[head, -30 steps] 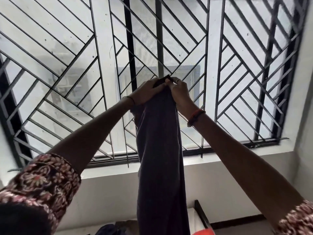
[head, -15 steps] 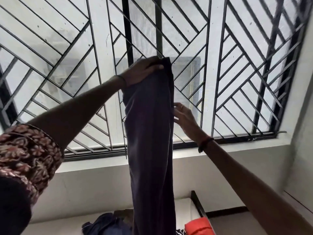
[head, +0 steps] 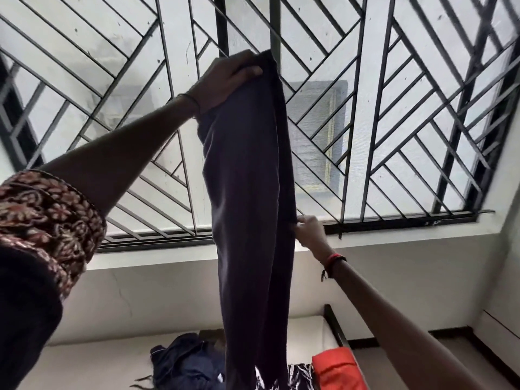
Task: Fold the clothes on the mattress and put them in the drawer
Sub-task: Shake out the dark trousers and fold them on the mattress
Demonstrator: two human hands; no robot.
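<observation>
- Head view: the left hand (head: 228, 77) is raised high, fingers curled over the top of a long dark purple garment (head: 250, 192), which hangs straight down before a window grille (head: 394, 108).
- The right hand (head: 308, 229) pinches the garment's right edge, lower down.
- Below, on the white mattress (head: 98, 361), lie a crumpled navy garment (head: 185, 358), a black-and-white patterned cloth (head: 298, 375) and an orange cloth (head: 334, 370).

Ahead: we see window grille (head: 394, 122) close behind hanging trousers (head: 250, 192).
Below: we see bare mattress (head: 98, 364) left of navy clothes (head: 183, 361).
</observation>
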